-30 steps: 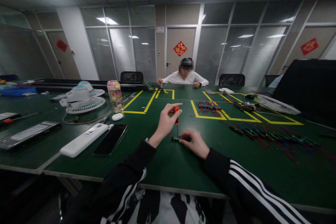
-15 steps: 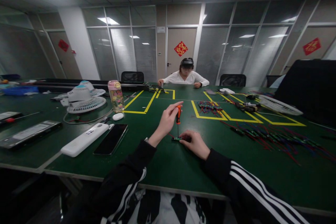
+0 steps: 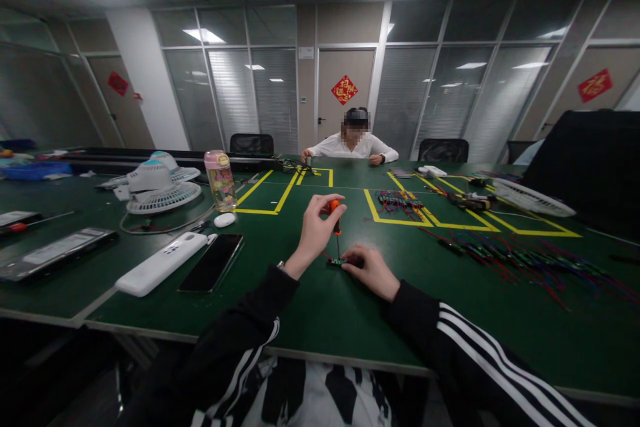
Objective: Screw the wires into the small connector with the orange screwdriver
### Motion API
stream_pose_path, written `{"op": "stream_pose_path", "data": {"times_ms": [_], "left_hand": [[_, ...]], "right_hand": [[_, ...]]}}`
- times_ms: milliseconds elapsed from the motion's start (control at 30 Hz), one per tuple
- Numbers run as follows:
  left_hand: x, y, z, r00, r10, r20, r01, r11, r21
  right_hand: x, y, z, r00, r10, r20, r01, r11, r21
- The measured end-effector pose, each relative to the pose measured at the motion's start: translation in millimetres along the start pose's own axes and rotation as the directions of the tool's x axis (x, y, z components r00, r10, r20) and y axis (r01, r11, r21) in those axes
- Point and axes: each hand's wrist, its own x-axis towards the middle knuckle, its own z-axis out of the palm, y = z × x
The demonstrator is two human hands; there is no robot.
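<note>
My left hand [image 3: 314, 232] pinches the orange handle of a small screwdriver [image 3: 337, 220], which stands upright with its tip on a small green part [image 3: 334, 262] on the table. My right hand [image 3: 371, 271] lies just right of that part with its fingers curled onto it, holding it down. Both hands are near the middle of the green table [image 3: 325, 307].
A black phone [image 3: 211, 262] and a white power bank [image 3: 160, 263] lie to the left, with a pink-lidded bottle [image 3: 220, 181] and white fans [image 3: 157, 187] behind. Coloured wires [image 3: 520, 261] spread on the right. Another person [image 3: 350, 144] sits at the far side.
My left fingers have shifted on the screwdriver handle, turning it slightly in place. My right hand stays on the small part. The view has tilted a little.
</note>
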Motion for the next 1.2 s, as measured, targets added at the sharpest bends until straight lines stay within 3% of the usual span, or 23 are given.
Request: {"op": "stream_pose_path", "data": {"times_ms": [167, 333, 500, 633, 800, 933, 1100, 1200], "left_hand": [[1.8, -2.3, -0.2, 0.988, -0.060, 0.139, 0.079, 0.988, -0.130], [-0.4, -1.1, -0.1, 1.000, 0.028, 0.014, -0.029, 0.998, 0.055], [-1.0, 0.2, 0.2, 0.992, -0.023, 0.127, 0.029, 0.998, -0.048], [-1.0, 1.9, -0.6, 0.999, 0.030, 0.016, -0.030, 0.999, 0.045], [0.8, 3.2, -2.2, 0.989, -0.037, 0.144, 0.051, 0.994, -0.098], [0.7, 1.9, -2.2, 1.000, 0.020, 0.017, -0.020, 0.999, 0.033], [0.7, 0.4, -2.3, 0.989, -0.014, 0.148, 0.029, 0.995, -0.095], [-1.3, 0.9, -1.8, 0.999, 0.001, 0.041, -0.001, 1.000, 0.002]], "right_hand": [[0.1, 0.2, 0.0, 1.000, 0.007, 0.005, -0.007, 1.000, 0.007], [0.4, 2.0, 0.7, 1.000, 0.005, 0.007, -0.005, 1.000, 0.010], [0.4, 2.9, 0.8, 1.000, -0.004, 0.006, 0.004, 1.000, 0.010], [0.4, 1.2, 0.1, 1.000, 0.000, 0.006, 0.000, 1.000, 0.003], [0.4, 1.1, 0.2, 1.000, -0.009, 0.008, 0.009, 1.000, -0.007], [0.5, 2.0, 0.3, 1.000, -0.011, 0.009, 0.011, 1.000, -0.004], [0.4, 2.2, 0.1, 1.000, -0.024, 0.015, 0.024, 1.000, -0.006], [0.3, 2.4, 0.0, 1.000, -0.024, 0.010, 0.024, 1.000, -0.012]]}}
